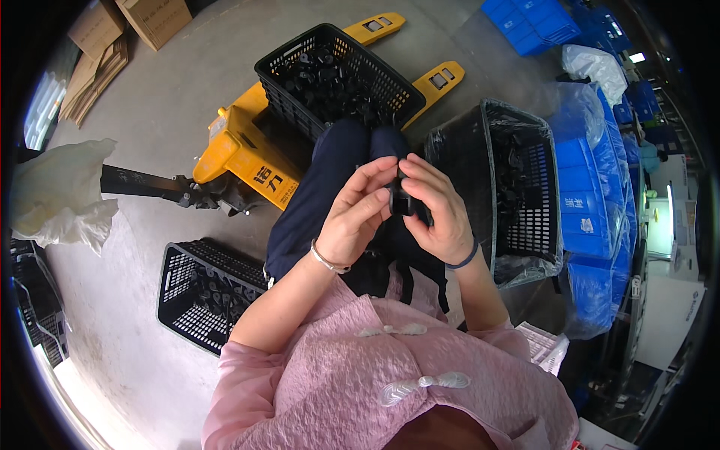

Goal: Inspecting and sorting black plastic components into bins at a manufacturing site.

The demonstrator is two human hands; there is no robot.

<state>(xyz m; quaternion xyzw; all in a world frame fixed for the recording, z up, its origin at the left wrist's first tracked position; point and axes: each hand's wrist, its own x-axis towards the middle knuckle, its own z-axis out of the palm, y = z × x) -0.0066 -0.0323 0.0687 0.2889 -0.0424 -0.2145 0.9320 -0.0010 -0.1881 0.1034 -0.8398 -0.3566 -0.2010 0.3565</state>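
The left hand [356,214] has its thumb and fingertips drawn almost together on a small black part [402,201], smooth, with a dull sheen and a squarish lower end. The right hand [442,214] grips the same part from the other side, fingers curved around it, little gap left; its finer shape is hidden behind the fingertips. The part is held above the lap, to the right of the yellow body of the jack [251,154]. A thin, hard, pale bracelet [330,257] rings the left wrist, a soft dark band [463,256] the right.

Below are dark cloth trousers [300,202] and a crinkled pink top [352,360] with pale knotted fastenings. On the jack's smooth painted forks sits a slotted black plastic crate [289,101], with black pieces heaped inside. Right of the jack stands a lined crate [550,187], glossy film wrinkled over its rim. Nearer the wearer than the jack, a low crate [172,289] holds rounded black pieces. A creased whitish sheet [60,191] drapes the jack's handle. Far right of the jack are film-wrapped blue bins [576,184].
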